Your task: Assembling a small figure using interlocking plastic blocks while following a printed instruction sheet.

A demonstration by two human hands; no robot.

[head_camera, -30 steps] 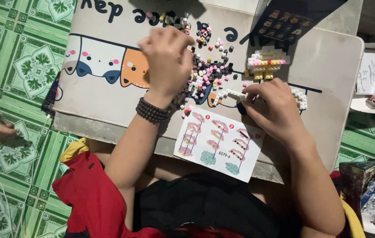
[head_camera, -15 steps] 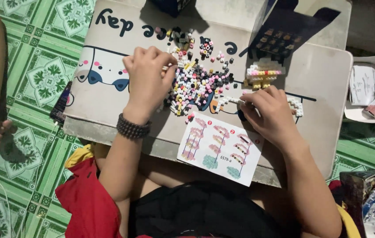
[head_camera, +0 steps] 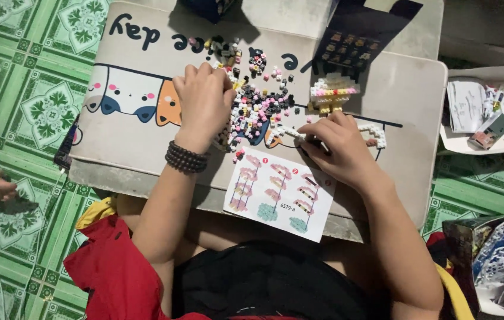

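Tiny plastic bricks [head_camera: 258, 109] partly hidden under left hand [head_camera: 204, 98]; right hand [head_camera: 338, 148] grip unclear.

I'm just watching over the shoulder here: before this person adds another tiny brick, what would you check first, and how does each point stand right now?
1. Loose brick pile within reach: ok, the left hand rests at its edge.
2. Instruction sheet visible: ok, it lies flat by the lap desk's near edge, uncovered.
3. Piece held in the right hand: cannot tell, the fingers hide it.
4. Partly built model safe: ok, it stands apart from both hands.
5. White brick strip clear: ok, it lies just beyond the right hand.
6. Bricks near the desk edge: not ok, a few pink ones sit loose by the sheet.
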